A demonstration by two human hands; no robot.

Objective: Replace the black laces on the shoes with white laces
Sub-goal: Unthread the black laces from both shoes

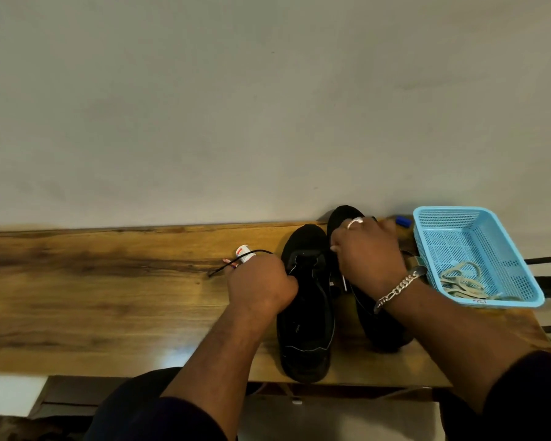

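My left hand (257, 280) pinches the black lace (245, 261), which runs out leftward from my fingers w/ the left shoe (306, 300) just right of them, long axis away from me; right hand (368, 249) curls over the right shoe (344, 218), grip unclear; white laces (462, 280) in basket (503, 237) further right.

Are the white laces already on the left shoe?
No, the white laces lie in the blue basket; the left shoe shows only black.

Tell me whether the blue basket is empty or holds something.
Not empty. The blue basket holds a loose tangle of pale laces in its near corner; the rest of its floor is bare.
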